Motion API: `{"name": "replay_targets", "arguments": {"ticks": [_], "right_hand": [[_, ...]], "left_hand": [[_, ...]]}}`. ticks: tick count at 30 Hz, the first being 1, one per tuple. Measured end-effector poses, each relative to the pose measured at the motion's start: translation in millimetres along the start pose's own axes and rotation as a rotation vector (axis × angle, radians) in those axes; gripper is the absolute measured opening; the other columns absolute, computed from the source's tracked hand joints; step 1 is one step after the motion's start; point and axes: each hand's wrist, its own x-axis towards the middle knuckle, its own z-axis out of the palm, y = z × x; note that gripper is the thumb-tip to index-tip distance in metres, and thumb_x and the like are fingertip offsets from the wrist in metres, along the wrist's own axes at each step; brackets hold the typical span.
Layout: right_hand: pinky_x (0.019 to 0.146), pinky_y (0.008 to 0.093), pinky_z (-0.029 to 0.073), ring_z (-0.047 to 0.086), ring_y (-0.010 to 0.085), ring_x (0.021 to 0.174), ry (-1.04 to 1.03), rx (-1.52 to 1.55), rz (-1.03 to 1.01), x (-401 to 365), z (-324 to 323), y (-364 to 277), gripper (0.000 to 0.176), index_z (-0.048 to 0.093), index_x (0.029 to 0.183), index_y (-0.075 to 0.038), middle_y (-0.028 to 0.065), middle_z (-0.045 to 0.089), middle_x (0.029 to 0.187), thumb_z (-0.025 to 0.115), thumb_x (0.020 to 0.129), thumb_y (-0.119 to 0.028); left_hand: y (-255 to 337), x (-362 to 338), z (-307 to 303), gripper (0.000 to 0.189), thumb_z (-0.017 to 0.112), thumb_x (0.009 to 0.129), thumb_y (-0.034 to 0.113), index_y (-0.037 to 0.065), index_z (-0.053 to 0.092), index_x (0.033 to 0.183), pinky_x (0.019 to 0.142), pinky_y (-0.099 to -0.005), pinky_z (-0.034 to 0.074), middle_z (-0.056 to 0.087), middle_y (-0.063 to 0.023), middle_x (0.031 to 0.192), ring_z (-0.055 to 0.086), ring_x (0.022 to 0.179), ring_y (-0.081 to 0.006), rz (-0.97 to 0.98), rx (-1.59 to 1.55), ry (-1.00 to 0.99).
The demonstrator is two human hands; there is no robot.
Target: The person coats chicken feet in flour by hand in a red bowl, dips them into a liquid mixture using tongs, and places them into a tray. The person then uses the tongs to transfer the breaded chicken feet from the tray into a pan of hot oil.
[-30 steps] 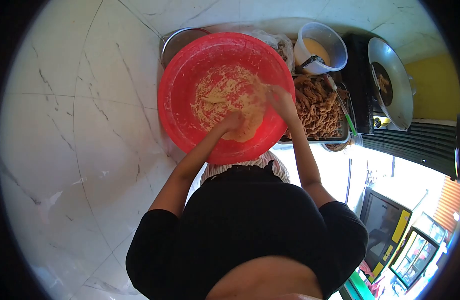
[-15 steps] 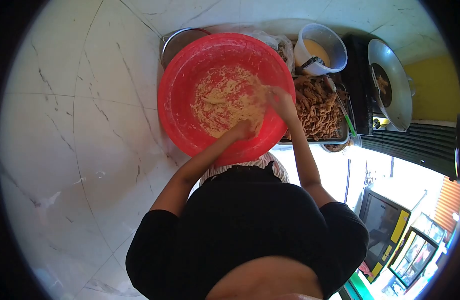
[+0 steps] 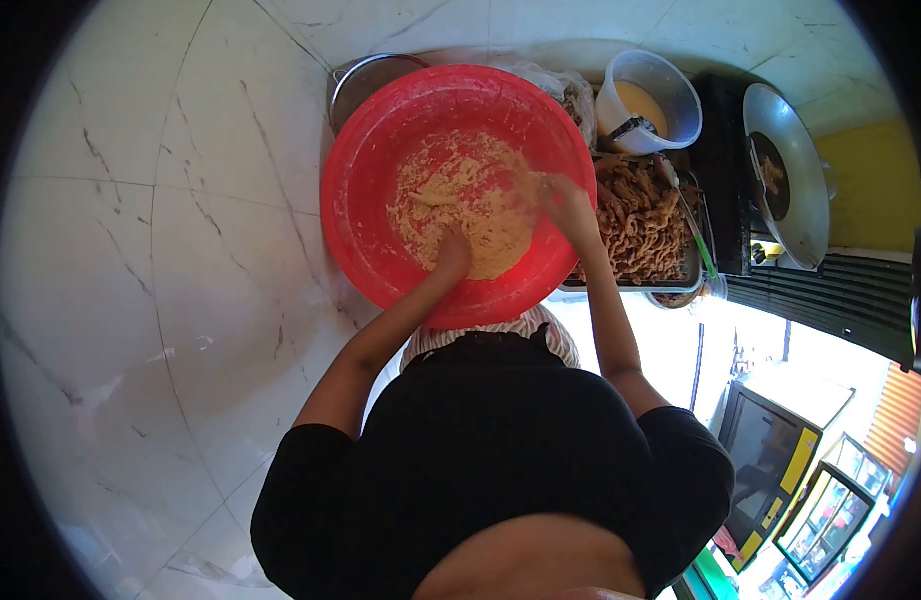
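A large red basin (image 3: 343,215) holds pale yellow, floury crumbs (image 3: 501,255), with one longer floury strip (image 3: 436,199) lying among them. My left hand (image 3: 455,252) reaches down into the crumbs just below that strip; its fingertips are partly hidden there. Over the basin's right side is my right hand (image 3: 564,203), its fingers drawn together. A blurred, flour-coloured shape hangs at those fingertips, too smeared to name.
Right of the basin, a metal tray of brown fried strips (image 3: 636,225) holds a green-handled utensil (image 3: 703,250). Behind it stands a white tub (image 3: 681,105) with yellowish liquid. A wok (image 3: 806,190) sits farther right. A round metal-rimmed sieve (image 3: 351,85) shows behind the basin.
My left hand has moved left across the basin, from near the right hand to the crumbs at the middle. The right hand stays almost where it was, fingers still together.
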Motion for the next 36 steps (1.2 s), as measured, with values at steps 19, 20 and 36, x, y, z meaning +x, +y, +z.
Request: {"name": "replay_targets", "arguments": {"ticks": [19, 20, 36], "right_hand": [[0.073, 0.0332, 0.045, 0.057, 0.031, 0.086, 0.11, 0.107, -0.018, 1, 2, 6, 0.018, 0.056, 0.094, 0.003, 0.0175, 0.058, 0.092, 0.053, 0.077, -0.004], [0.073, 0.0332, 0.045, 0.057, 0.031, 0.086, 0.111, 0.102, -0.016, 1, 2, 8, 0.018, 0.056, 0.094, 0.003, 0.0175, 0.058, 0.092, 0.053, 0.077, -0.004], [0.077, 0.028, 0.045, 0.06, 0.019, 0.088, 0.108, 0.125, -0.006, 0, -5, -4, 0.022, 0.057, 0.103, -0.001, 0.0117, 0.061, 0.098, 0.05, 0.083, -0.005]], "left_hand": [[55, 36, -29, 0.033, 0.058, 0.077, 0.027, -0.004, 0.055, 0.086, 0.064, -0.0345, 0.043, 0.057, -0.012, 0.076, 0.055, 0.073, -0.0181, 0.164, -0.84, -0.33], [59, 48, -43, 0.031, 0.057, 0.077, 0.025, -0.005, 0.055, 0.087, 0.064, -0.0343, 0.043, 0.057, -0.0116, 0.076, 0.055, 0.072, -0.018, 0.124, -0.73, -0.291], [93, 93, -38, 0.023, 0.05, 0.08, 0.014, -0.004, 0.052, 0.093, 0.069, -0.0315, 0.042, 0.054, -0.0127, 0.087, 0.053, 0.078, -0.0229, 0.027, -1.231, -0.181]]}}
